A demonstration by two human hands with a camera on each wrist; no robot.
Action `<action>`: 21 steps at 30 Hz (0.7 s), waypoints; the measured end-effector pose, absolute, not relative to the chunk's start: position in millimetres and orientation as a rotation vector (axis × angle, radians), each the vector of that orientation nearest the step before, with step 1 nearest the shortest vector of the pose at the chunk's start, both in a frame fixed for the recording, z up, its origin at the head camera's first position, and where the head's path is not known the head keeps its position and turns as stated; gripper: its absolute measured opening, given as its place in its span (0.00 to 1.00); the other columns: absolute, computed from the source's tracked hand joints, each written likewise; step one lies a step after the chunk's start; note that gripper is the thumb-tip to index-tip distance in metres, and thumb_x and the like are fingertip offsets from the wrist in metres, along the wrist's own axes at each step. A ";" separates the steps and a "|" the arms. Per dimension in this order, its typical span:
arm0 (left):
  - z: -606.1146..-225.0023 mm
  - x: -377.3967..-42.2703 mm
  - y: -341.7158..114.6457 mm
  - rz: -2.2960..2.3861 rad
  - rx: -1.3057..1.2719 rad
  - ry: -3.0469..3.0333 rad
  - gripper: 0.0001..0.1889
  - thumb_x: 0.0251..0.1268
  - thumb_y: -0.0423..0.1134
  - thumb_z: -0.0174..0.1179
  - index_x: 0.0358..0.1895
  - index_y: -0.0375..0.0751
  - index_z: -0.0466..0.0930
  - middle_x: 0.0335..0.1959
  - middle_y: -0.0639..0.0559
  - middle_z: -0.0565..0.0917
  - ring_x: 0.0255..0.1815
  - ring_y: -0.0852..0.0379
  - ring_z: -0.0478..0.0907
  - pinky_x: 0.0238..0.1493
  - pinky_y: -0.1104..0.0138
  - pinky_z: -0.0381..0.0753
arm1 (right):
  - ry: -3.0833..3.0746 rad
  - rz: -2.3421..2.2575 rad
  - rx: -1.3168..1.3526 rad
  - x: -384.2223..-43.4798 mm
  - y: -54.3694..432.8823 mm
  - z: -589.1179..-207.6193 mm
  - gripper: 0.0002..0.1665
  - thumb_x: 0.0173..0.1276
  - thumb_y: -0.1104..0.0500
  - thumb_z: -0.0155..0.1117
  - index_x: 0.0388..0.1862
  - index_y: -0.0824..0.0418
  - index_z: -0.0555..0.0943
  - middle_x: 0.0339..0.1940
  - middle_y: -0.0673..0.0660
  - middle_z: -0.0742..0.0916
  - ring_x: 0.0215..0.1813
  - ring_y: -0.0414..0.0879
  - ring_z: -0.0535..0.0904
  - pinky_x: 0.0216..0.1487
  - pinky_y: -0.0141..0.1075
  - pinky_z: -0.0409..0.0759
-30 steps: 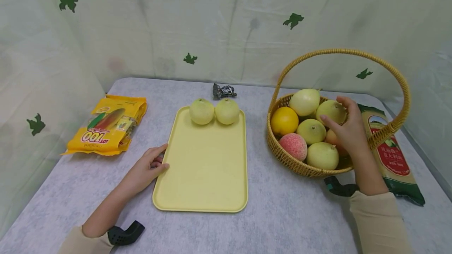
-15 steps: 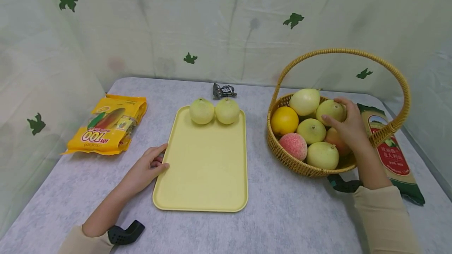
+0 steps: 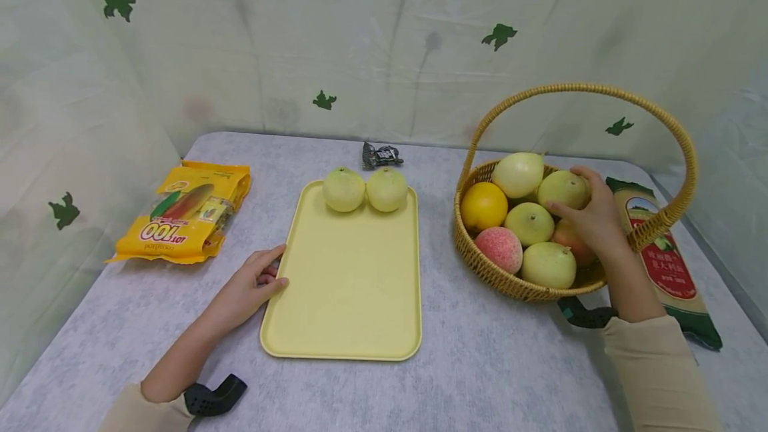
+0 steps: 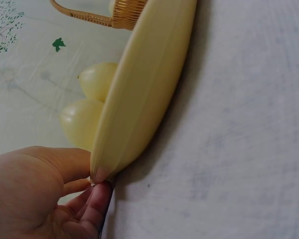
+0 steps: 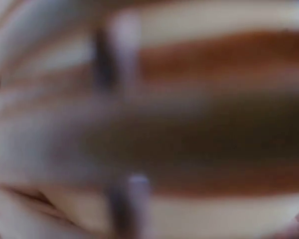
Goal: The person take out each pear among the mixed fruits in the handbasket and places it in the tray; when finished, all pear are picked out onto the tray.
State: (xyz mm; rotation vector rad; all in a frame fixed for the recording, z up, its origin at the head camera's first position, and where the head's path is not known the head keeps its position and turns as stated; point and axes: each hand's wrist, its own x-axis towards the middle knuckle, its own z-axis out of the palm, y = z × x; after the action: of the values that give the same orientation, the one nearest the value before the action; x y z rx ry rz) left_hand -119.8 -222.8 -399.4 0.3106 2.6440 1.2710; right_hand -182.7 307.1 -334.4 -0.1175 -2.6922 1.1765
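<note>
My left hand (image 3: 252, 285) grips the left rim of a pale yellow tray (image 3: 348, 285); the left wrist view has thumb and fingers pinching the tray's edge (image 4: 144, 84). Two round pale green fruits (image 3: 344, 189) sit side by side at the tray's far end. At the right, my right hand (image 3: 594, 215) reaches under the handle of a wicker basket (image 3: 498, 279) and holds a pale green fruit (image 3: 563, 189) between thumb and fingers at the back right. The right wrist view is dark and blurred by something close to the lens.
Several other fruits fill the basket, among them a yellow one (image 3: 483, 207) and a pink peach (image 3: 499, 249). A green and red bag (image 3: 666, 259) lies right of it. Small black packets (image 3: 381, 155) lie behind the tray, and a yellow snack bag (image 3: 180, 212) at the left.
My right hand and forearm have shifted slightly right and forward, fingers closing in on the fruit, which stays in the basket. The left hand and tray have kept their place.
</note>
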 end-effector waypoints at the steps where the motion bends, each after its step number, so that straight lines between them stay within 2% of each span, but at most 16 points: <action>1: -399.5 -119.9 -222.8 1.272 0.310 2.642 0.33 0.62 0.37 0.56 0.68 0.34 0.53 0.55 0.41 0.63 0.42 0.52 0.66 0.40 0.73 0.69 | -2.668 1.184 -0.127 -181.9 306.7 -334.7 0.46 0.57 0.50 0.65 0.69 0.59 0.53 0.64 0.67 0.62 0.58 0.62 0.60 0.51 0.57 0.61; 8: -399.2 -120.3 -222.7 1.273 0.309 2.641 0.33 0.62 0.38 0.56 0.68 0.35 0.53 0.54 0.41 0.63 0.41 0.52 0.66 0.39 0.73 0.69 | -2.508 1.226 -0.208 -166.6 294.4 -327.2 0.43 0.55 0.50 0.67 0.67 0.49 0.58 0.61 0.61 0.64 0.54 0.54 0.65 0.44 0.43 0.68; 13: -398.9 -120.2 -222.3 1.269 0.311 2.643 0.33 0.62 0.38 0.56 0.68 0.34 0.53 0.54 0.41 0.63 0.41 0.52 0.66 0.40 0.73 0.69 | -2.368 1.319 -0.163 -151.0 271.0 -312.4 0.41 0.53 0.55 0.69 0.65 0.44 0.62 0.57 0.56 0.67 0.49 0.48 0.68 0.41 0.32 0.68; 17: -398.7 -120.4 -221.7 1.270 0.314 2.642 0.33 0.62 0.37 0.56 0.68 0.34 0.53 0.54 0.41 0.63 0.41 0.52 0.66 0.40 0.73 0.69 | -2.280 1.405 -0.002 -139.7 244.3 -298.9 0.39 0.52 0.61 0.69 0.63 0.48 0.64 0.54 0.53 0.70 0.46 0.45 0.68 0.42 0.30 0.69; 21: -398.2 -120.4 -221.6 1.271 0.308 2.641 0.33 0.62 0.37 0.56 0.68 0.34 0.53 0.54 0.41 0.63 0.41 0.52 0.66 0.40 0.74 0.69 | -2.226 1.577 0.239 -132.4 212.3 -288.7 0.39 0.52 0.69 0.67 0.62 0.55 0.64 0.57 0.54 0.68 0.50 0.47 0.68 0.46 0.29 0.71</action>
State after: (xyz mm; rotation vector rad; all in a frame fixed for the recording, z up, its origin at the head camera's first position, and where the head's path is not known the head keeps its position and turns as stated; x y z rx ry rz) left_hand -120.4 -221.6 -398.2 0.3084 2.6408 1.2713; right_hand -132.4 212.3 -288.7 0.2392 -2.2264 1.5767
